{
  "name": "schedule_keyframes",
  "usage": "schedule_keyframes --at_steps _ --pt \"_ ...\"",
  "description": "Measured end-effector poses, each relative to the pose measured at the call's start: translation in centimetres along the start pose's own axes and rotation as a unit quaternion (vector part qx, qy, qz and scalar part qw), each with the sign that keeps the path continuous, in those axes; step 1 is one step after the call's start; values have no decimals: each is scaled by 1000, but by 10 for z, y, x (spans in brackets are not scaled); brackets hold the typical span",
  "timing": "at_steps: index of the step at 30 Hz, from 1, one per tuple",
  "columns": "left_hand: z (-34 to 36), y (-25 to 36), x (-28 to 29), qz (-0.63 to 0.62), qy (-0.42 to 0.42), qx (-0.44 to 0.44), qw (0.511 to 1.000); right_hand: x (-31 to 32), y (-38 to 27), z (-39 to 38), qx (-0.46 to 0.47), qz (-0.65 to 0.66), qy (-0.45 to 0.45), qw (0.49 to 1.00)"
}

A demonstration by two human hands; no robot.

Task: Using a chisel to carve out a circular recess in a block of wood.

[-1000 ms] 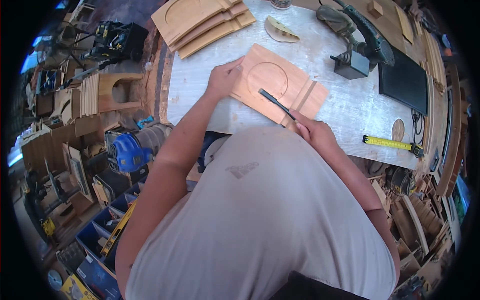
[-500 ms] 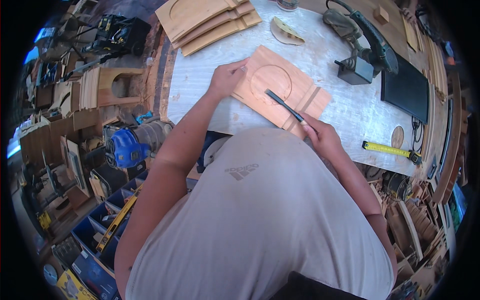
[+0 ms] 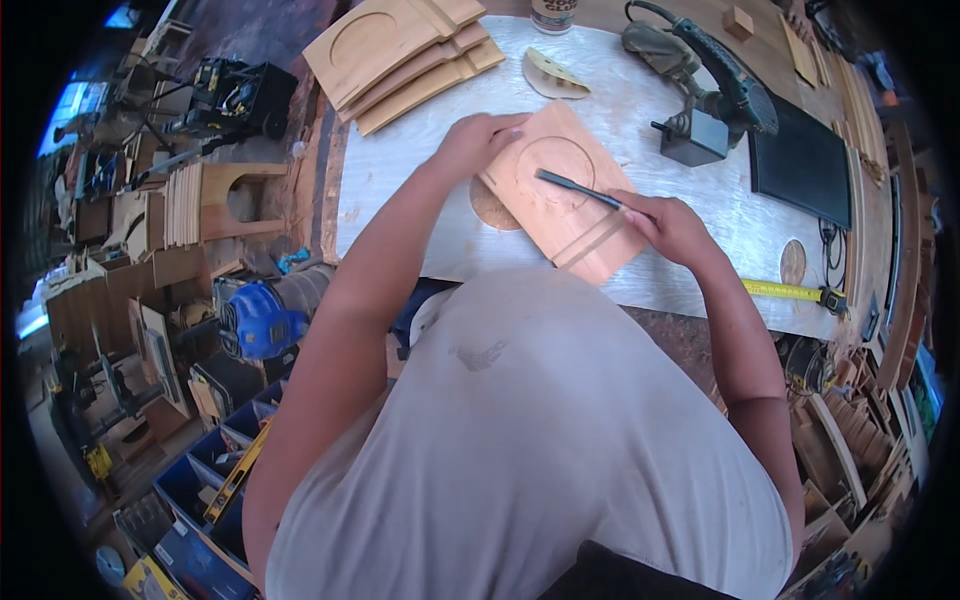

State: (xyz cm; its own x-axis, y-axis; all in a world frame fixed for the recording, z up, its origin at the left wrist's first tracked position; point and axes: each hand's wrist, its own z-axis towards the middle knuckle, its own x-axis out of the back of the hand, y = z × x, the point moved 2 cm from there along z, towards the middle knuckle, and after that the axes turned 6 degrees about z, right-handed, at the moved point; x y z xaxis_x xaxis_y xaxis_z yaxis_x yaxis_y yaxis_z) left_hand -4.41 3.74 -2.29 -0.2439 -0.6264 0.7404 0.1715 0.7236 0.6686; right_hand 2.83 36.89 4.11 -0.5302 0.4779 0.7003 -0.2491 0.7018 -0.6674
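We see a wooden board (image 3: 548, 212) lying aslant on the white worktable (image 3: 400, 190), a ring groove cut in its face. Across that ring lies the dark blade of a chisel (image 3: 580, 187); whether its tip touches the wood we cannot tell. The right hand (image 3: 672, 226) is closed round the chisel's handle, its forearm rising from a bent elbow. The left hand (image 3: 482, 143) is partly curled, gripping the board's upper left edge, its arm reaching up from the lower left. Compared with half a second ago, we find the board turned clockwise and the chisel lying flatter. A round brown patch (image 3: 492, 204) now shows left of the board, and the right forearm covers the end of the tape measure's blade (image 3: 785, 290). Beyond, we see stacked boards (image 3: 410, 55).
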Motion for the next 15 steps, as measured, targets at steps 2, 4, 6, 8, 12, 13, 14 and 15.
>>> schedule_keyframes --at_steps 2,4,6,8,12,13,14,15 --pt "29 20 7 101 -69 20 992 2 -5 6 -15 -17 8 1000" --pt "54 16 8 113 -55 -23 992 -4 -8 5 -19 -2 23 1000" --pt "73 25 12 111 -124 -29 986 -4 -10 1 -24 13 38 999" --pt "87 21 14 107 -152 -47 981 -5 -19 -10 -65 -6 3 998" --pt "91 44 -2 128 -237 -152 951 -24 -25 -38 -92 41 21 995" --pt "87 55 -7 161 -268 -144 939 -36 -18 -45 -41 42 61 996" --pt "79 59 -9 164 -270 -145 938 -42 -16 -48 -42 45 64 996" --pt "70 64 -8 179 -157 -152 959 -48 -15 -51 -60 52 68 995"
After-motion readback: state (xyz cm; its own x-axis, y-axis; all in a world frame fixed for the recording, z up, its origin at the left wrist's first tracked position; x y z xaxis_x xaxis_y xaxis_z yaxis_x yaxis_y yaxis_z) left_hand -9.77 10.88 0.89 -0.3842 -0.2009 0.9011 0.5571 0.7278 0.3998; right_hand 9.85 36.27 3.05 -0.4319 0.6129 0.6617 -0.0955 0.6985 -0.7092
